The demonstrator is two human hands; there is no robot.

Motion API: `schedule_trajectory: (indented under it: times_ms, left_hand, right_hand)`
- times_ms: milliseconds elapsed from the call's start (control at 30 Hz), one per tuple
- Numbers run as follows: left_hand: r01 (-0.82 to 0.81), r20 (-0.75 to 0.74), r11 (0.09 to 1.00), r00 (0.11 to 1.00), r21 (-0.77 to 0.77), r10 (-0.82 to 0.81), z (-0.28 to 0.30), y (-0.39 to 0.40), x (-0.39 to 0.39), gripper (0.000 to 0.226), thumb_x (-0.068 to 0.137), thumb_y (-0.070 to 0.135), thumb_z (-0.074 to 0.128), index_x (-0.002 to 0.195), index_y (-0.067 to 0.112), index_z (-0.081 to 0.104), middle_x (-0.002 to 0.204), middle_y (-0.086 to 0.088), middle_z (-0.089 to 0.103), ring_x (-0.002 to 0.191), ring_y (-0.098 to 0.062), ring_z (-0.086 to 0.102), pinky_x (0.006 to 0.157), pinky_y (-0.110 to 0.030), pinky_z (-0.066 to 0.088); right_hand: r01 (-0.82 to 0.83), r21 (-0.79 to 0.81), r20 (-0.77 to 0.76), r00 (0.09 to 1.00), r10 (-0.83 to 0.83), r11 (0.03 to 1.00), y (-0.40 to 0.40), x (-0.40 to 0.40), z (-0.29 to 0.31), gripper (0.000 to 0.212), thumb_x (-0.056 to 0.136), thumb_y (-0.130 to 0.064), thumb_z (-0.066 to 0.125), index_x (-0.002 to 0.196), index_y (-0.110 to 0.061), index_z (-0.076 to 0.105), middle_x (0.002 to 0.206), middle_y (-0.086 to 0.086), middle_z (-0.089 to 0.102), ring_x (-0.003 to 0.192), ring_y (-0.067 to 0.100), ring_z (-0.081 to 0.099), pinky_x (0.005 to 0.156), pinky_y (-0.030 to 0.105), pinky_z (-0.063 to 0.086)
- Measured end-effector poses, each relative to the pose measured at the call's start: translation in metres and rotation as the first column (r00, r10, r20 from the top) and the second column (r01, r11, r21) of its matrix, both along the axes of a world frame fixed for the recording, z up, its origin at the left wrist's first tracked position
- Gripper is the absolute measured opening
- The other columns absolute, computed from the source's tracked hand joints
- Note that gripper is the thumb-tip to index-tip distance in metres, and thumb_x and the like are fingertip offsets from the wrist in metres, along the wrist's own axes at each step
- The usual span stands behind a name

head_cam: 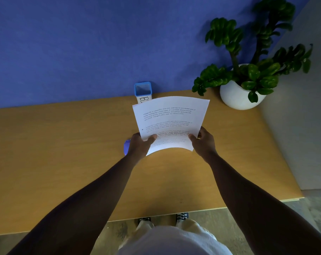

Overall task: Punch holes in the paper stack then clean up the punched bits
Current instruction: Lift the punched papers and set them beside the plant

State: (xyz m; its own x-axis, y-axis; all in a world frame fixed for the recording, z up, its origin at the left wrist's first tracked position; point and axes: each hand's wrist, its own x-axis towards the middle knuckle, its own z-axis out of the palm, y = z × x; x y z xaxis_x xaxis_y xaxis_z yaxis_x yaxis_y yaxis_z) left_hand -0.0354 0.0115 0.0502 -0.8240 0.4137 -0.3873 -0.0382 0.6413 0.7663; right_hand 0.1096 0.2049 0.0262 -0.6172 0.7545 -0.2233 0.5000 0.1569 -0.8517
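Note:
A white paper stack (171, 118) with printed text is lifted above the wooden desk (64, 153), its far edge curving upward. My left hand (140, 144) grips its near left corner, thumb on top. My right hand (203, 139) holds the near right corner the same way. A small dark mark sits near the sheet's left edge. A purple object (126, 146), mostly hidden behind my left hand, lies on the desk; what it is cannot be told.
A blue-rimmed square bin (143, 90) with a white label stands at the desk's far edge against the blue wall. A potted plant in a round white pot (235, 96) occupies the far right corner. A grey wall borders the right side.

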Motion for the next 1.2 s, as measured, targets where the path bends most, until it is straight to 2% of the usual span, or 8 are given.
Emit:
schedule_trajectory:
  times_ms: [67,200,367,500,667,767,933,1200]
  left_hand:
    - [-0.009,0.003,1.000,1.000,0.028,0.008,-0.001,0.000,-0.003,0.048,0.073,0.065,0.064,0.108,0.032,0.070,0.091,0.012,0.074,0.069,-0.017,0.063,0.062,-0.031,0.050]
    - [-0.043,0.056,0.987,0.998,0.156,0.034,-0.003,0.001,-0.004,0.039,0.078,0.054,0.067,0.107,0.027,0.073,0.100,0.011,0.076,0.094,-0.014,0.072,0.085,-0.039,0.059]
    - [-0.112,0.111,0.973,0.990,0.200,0.091,-0.006,0.003,0.001,0.025,0.089,0.034,0.069,0.108,0.018,0.073,0.087,0.016,0.074,0.079,-0.001,0.070,0.052,-0.009,0.047]
    - [-0.139,0.162,0.972,0.981,0.189,0.109,-0.017,0.003,0.005,0.018,0.090,0.025,0.070,0.107,0.018,0.071,0.083,0.021,0.068,0.065,0.014,0.064,0.050,-0.003,0.044]
    - [-0.138,0.229,0.972,0.969,0.189,0.093,-0.026,0.011,0.007,0.026,0.091,0.021,0.069,0.116,0.012,0.069,0.105,0.000,0.073,0.097,-0.017,0.069,0.078,-0.026,0.054]
    - [-0.129,0.252,0.971,0.965,0.202,0.076,-0.032,0.019,0.007,0.018,0.093,0.020,0.067,0.111,0.018,0.068,0.099,0.007,0.072,0.095,-0.015,0.068,0.067,-0.019,0.050]
    - [-0.075,0.215,0.983,0.976,0.169,0.038,-0.041,0.037,0.006,0.024,0.093,0.018,0.066,0.116,0.014,0.070,0.102,0.003,0.072,0.086,-0.010,0.067,0.068,-0.021,0.051]
    - [-0.042,0.229,0.996,0.973,0.072,0.024,-0.050,0.077,-0.008,0.015,0.094,0.020,0.063,0.100,0.013,0.074,0.086,-0.001,0.071,0.068,-0.013,0.061,0.062,-0.024,0.047]
  right_hand:
    - [-0.005,0.011,-0.009,1.000,0.005,1.000,0.001,-0.003,0.004,0.029,0.091,-0.019,0.060,0.120,-0.020,0.061,0.094,-0.018,0.062,0.079,-0.010,0.055,0.058,0.005,0.039]
    - [-0.040,0.019,-0.030,0.999,0.040,0.999,0.003,-0.009,0.012,0.023,0.091,-0.021,0.059,0.114,-0.024,0.060,0.088,-0.025,0.060,0.078,-0.007,0.058,0.055,0.005,0.040]
    - [-0.079,0.010,-0.006,0.997,0.079,0.997,0.003,-0.012,0.013,0.023,0.091,-0.020,0.058,0.114,-0.022,0.059,0.091,-0.016,0.064,0.078,-0.003,0.060,0.056,0.012,0.043]
    - [-0.098,-0.023,0.045,0.994,0.099,0.995,0.000,-0.008,0.006,0.022,0.090,-0.021,0.058,0.111,-0.027,0.059,0.087,-0.025,0.060,0.076,-0.007,0.059,0.055,0.011,0.041]
    - [-0.090,-0.050,0.113,0.989,0.095,0.995,0.004,-0.004,-0.004,0.023,0.091,-0.020,0.053,0.113,-0.026,0.059,0.090,-0.017,0.061,0.076,-0.003,0.058,0.054,0.018,0.040]
    - [-0.066,-0.060,0.148,0.986,0.074,0.996,0.011,0.000,-0.011,0.024,0.093,-0.017,0.048,0.112,-0.026,0.059,0.092,-0.013,0.062,0.074,0.000,0.057,0.055,0.019,0.039]
    - [-0.013,-0.045,0.181,0.983,0.021,0.999,0.027,0.009,-0.021,0.029,0.094,-0.016,0.047,0.121,-0.019,0.059,0.102,-0.007,0.062,0.082,0.014,0.059,0.059,0.022,0.043]
    - [0.136,-0.067,0.211,0.970,-0.119,0.988,0.065,0.012,-0.031,0.031,0.092,-0.013,0.043,0.117,-0.020,0.061,0.098,-0.006,0.062,0.072,0.003,0.054,0.052,0.019,0.037]
